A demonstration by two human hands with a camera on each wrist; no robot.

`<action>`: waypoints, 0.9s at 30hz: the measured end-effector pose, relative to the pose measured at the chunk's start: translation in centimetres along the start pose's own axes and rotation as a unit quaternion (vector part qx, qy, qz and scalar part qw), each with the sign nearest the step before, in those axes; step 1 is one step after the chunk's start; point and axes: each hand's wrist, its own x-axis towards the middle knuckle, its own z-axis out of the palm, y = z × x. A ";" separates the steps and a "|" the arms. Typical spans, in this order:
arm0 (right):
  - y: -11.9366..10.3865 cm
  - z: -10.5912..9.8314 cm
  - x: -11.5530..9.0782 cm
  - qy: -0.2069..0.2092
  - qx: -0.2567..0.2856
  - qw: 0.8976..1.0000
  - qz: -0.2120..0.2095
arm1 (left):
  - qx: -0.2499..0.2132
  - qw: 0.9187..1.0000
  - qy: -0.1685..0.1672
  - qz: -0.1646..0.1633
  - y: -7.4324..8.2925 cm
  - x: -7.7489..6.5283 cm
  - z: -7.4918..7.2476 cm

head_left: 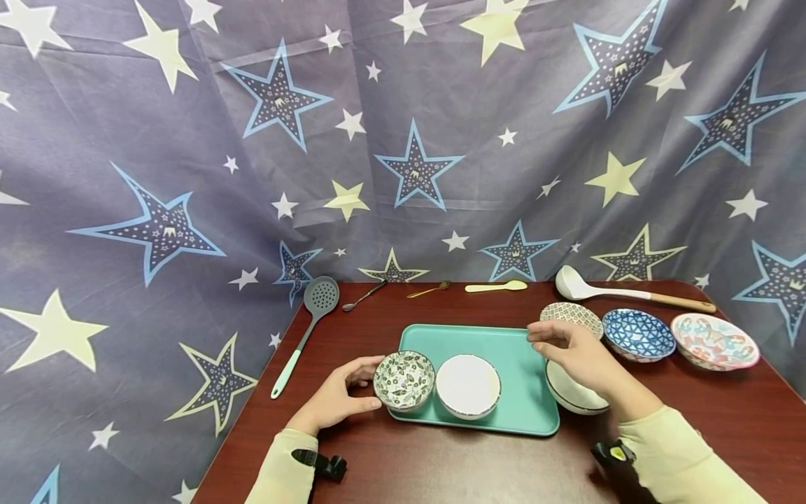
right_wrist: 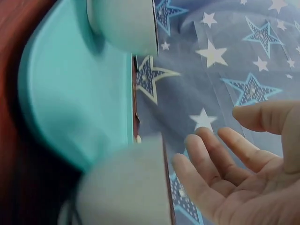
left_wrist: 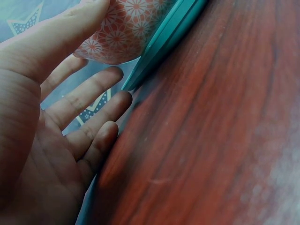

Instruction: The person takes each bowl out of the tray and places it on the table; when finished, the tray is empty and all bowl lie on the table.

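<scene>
Pale sleeves [head_left: 285, 465] lie nearest the head camera, reaching from its lower edge to two bare hands. At the left hand [head_left: 338, 396] sits the leaf bowl [head_left: 404, 380], upright on the left side of the green tray [head_left: 504, 341], its rim reaching past the tray's edge. Thumb and forefinger rest about its side, apparently touching, while the other fingers hang loose and relaxed, so it is not really gripped. Just beside it stands the white bowl [head_left: 469, 386], also on the tray. The right hand [head_left: 569, 346] holds nothing, its fingers loose over the tray's right edge and the cream bowl [head_left: 569, 388], which the forearm partly hides.

A nudge from the left thumb could tip the leaf bowl over the tray's edge or knock it into the white bowl; a low right wrist could catch the cream bowl.

Farther out on the surface [head_left: 390, 462] are a patterned bowl [head_left: 571, 315], a blue bowl [head_left: 639, 334], a pink bowl [head_left: 714, 341], a ladle [head_left: 573, 283], three small spoons [head_left: 497, 286] and a skimmer [head_left: 321, 297], before a starry cloth [head_left: 352, 231].
</scene>
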 end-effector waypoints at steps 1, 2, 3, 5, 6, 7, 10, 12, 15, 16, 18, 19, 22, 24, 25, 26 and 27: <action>0.0 0.4 0.2 -0.007 0.007 1.000 0.006 | 0.000 1.000 0.000 0.001 0.0 0.0 0.0; -0.1 0.7 0.3 -0.015 0.016 1.000 0.012 | -0.001 1.000 0.000 0.002 0.0 0.0 0.0; -0.1 1.1 0.5 -0.023 0.027 0.999 0.017 | 0.000 1.000 -0.001 0.002 0.0 0.0 0.0; -0.3 1.9 0.7 -0.040 0.053 0.997 0.026 | 0.000 1.000 -0.001 0.002 0.0 0.0 0.0; -0.4 2.3 0.8 -0.048 0.066 0.996 0.029 | 0.002 1.000 -0.002 0.000 0.0 0.0 0.0; -0.5 2.6 0.9 -0.055 0.078 0.995 0.032 | 0.002 1.000 -0.003 0.001 -0.1 0.0 0.0; -0.7 3.7 1.0 -0.071 0.108 0.991 0.044 | 0.004 1.000 -0.005 0.000 -0.2 0.1 0.0; -0.8 4.3 1.0 -0.077 0.123 0.988 0.060 | 0.005 1.000 -0.005 -0.002 -0.2 0.1 0.0; -0.8 4.9 0.9 -0.086 0.136 0.984 0.075 | 0.007 1.000 -0.005 -0.003 -0.2 0.1 0.0; -0.8 5.1 0.9 -0.088 0.139 0.983 0.076 | 0.008 1.000 -0.006 0.000 -0.2 0.1 0.0; -0.7 5.3 0.9 -0.095 0.142 0.983 0.074 | 0.007 1.000 -0.005 0.007 -0.2 0.1 0.0; -0.6 5.4 0.9 -0.100 0.143 0.982 0.070 | 0.007 1.000 -0.005 0.010 -0.2 0.1 0.0; -0.3 5.7 0.9 -0.111 0.159 0.978 0.074 | 0.007 1.000 -0.006 0.017 -0.2 0.1 0.0; -0.2 6.0 1.0 -0.121 0.179 0.973 0.083 | 0.007 1.000 -0.006 0.016 -0.2 0.1 0.0; -0.1 6.2 0.9 -0.126 0.187 0.970 0.088 | 0.008 1.000 -0.007 0.013 -0.2 0.1 0.0; 0.0 6.3 0.9 -0.129 0.195 0.968 0.092 | 0.008 1.000 -0.007 0.014 -0.2 0.1 0.0; 0.0 6.5 0.9 -0.132 0.202 0.966 0.095 | 0.007 1.000 -0.007 0.013 -0.2 0.0 0.0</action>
